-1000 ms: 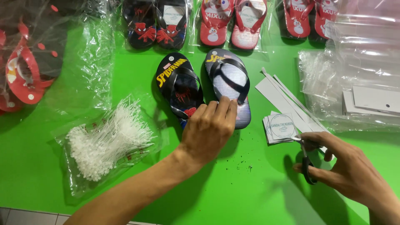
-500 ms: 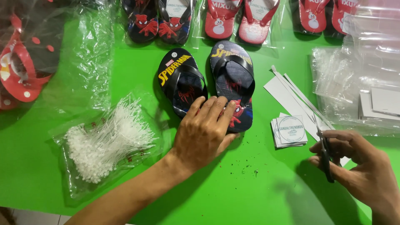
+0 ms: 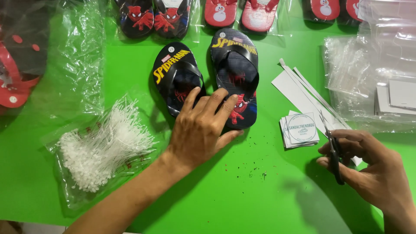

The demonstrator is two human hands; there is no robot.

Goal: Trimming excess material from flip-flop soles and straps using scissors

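My left hand [image 3: 200, 130] lies palm down on the toe ends of two dark children's flip-flops, the left one [image 3: 175, 74] and the right one [image 3: 234, 65], which sit side by side on the green table [image 3: 242, 199]. Its fingers rest across both soles with nothing gripped. My right hand [image 3: 368, 167] is at the lower right, closed around a dark pair of scissors [image 3: 336, 156] held upright. A small stack of square paper tags [image 3: 300, 129] lies just left of it.
A clear bag of white plastic tag fasteners [image 3: 102, 149] lies at the left. More bagged flip-flops [image 3: 154, 15] line the far edge. White paper strips [image 3: 303, 93] and a pile of clear plastic bags [image 3: 377, 65] sit at the right. Red sandals in plastic [image 3: 17, 69] are at far left.
My left hand stays on the two flip-flops, which now sit lower and closer in view as the camera shifted. My right hand has kept the scissors and moved slightly right.
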